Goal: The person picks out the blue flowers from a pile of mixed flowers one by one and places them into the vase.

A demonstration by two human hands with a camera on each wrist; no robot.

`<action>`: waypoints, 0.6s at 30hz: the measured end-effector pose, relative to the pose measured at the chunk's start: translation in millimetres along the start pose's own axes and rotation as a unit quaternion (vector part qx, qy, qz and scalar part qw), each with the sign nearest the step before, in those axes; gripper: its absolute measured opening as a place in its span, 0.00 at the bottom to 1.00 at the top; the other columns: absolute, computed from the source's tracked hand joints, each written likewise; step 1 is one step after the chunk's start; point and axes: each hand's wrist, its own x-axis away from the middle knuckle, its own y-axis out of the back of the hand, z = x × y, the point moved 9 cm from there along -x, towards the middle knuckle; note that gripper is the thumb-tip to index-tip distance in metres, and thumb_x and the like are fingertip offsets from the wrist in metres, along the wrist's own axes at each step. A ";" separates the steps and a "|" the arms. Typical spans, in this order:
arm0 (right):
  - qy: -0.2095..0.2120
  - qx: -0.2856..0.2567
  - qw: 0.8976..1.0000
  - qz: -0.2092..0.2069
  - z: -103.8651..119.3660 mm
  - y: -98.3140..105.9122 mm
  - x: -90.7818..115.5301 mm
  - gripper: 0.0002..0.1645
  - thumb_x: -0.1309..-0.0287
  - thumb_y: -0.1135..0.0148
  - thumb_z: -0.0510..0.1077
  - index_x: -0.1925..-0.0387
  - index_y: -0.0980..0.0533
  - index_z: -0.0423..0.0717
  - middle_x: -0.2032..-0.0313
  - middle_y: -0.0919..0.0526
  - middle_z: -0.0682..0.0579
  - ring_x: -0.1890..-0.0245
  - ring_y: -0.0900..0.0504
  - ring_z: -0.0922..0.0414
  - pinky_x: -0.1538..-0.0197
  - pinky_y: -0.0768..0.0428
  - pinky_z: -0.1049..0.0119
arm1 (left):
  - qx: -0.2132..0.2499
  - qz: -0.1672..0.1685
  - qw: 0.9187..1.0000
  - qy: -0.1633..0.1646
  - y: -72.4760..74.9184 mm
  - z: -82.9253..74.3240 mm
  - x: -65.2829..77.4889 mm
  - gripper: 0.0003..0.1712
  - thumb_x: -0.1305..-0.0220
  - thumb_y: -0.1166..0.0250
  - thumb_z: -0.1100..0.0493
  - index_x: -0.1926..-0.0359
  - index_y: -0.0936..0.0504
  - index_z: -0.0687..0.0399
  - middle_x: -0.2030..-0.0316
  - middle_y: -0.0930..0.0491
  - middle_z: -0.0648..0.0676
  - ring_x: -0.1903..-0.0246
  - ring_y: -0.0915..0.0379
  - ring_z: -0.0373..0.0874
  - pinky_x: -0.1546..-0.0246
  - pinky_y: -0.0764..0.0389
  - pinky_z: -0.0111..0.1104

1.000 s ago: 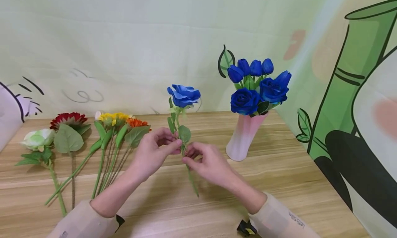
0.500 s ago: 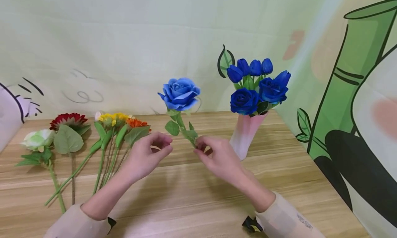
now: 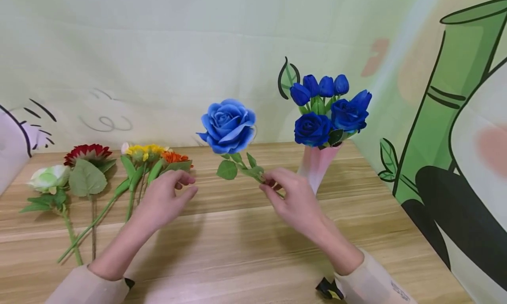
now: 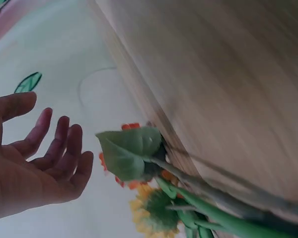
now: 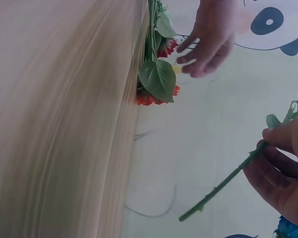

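Observation:
Between thumb and fingers, my right hand [image 3: 295,200] pinches the stem of a light blue rose [image 3: 229,126], whose bloom tilts to the left above the table. In the right wrist view the bare lower stem [image 5: 223,183] sticks out below that hand. My left hand [image 3: 164,198] hovers over the table with loosely bent fingers and holds nothing; the left wrist view shows its fingers [image 4: 59,144] apart from everything. Right of the rose stands a pink and white vase [image 3: 321,163] with dark blue roses [image 3: 312,129] and blue tulips [image 3: 326,86]; my right hand partly hides its base.
Several flowers lie on the wooden table [image 3: 229,260] at the left: a white rose [image 3: 49,177], a dark red flower [image 3: 88,153], a yellow flower [image 3: 144,151] and an orange one [image 3: 174,156]. A printed cloth [image 3: 158,53] hangs behind the table.
My left hand has let go of the light blue rose and moved left. The right hand has shifted right and up with the rose, whose bloom has turned to face the head camera.

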 end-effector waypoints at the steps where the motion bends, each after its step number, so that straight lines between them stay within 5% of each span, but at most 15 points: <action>1: 0.004 0.004 1.000 -0.006 0.5 2.1 0.4 0.09 0.44 0.28 0.26 0.65 0.19 0.38 0.67 0.15 0.49 0.67 0.16 0.57 0.65 0.17 0.67 | -0.005 0.010 1.000 0.003 -0.5 2.5 0.2 0.14 0.28 0.34 0.56 0.50 0.16 0.62 0.53 0.17 0.62 0.52 0.23 0.59 0.54 0.21 0.52; 7: 0.018 -0.001 0.999 -0.027 2.1 9.2 1.9 0.10 0.46 0.29 0.24 0.65 0.18 0.37 0.66 0.14 0.47 0.66 0.16 0.55 0.62 0.15 0.62 | -0.016 0.068 0.998 0.008 -7.9 15.4 2.2 0.18 0.28 0.35 0.55 0.48 0.18 0.65 0.50 0.18 0.65 0.51 0.22 0.62 0.52 0.21 0.55; 18: 0.064 0.052 0.993 -0.090 15.8 34.9 -3.3 0.09 0.47 0.26 0.26 0.63 0.15 0.37 0.64 0.14 0.47 0.61 0.16 0.52 0.59 0.18 0.61 | -0.030 0.077 0.997 -0.001 -7.9 25.0 4.1 0.18 0.29 0.33 0.54 0.50 0.18 0.66 0.53 0.17 0.66 0.53 0.21 0.63 0.54 0.20 0.56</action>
